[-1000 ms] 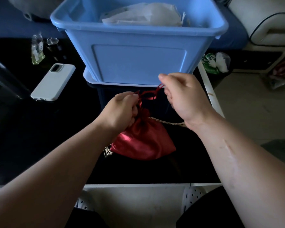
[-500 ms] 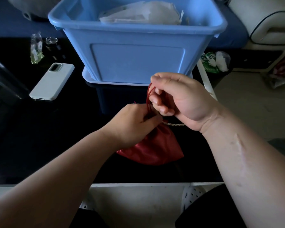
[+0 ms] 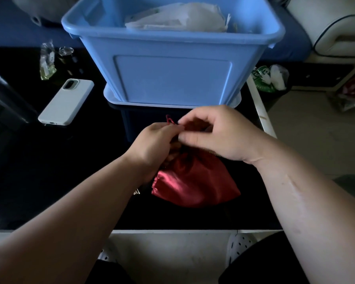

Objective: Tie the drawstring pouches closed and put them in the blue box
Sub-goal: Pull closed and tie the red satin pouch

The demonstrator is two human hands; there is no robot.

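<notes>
Your right hand [image 3: 219, 134] has dropped from its raised pull a half second ago and now meets your left hand [image 3: 154, 140] at the neck of the red pouch [image 3: 195, 181]. Left fingers are curled round the gathered neck. Right fingers pinch the drawstring [image 3: 169, 119], with only a small loop showing above. It looks like the knot is being cinched and isn't finished. The pouch sits on the counter [image 3: 49, 181], just in front of the blue box [image 3: 172, 78], not yet inside.
</notes>
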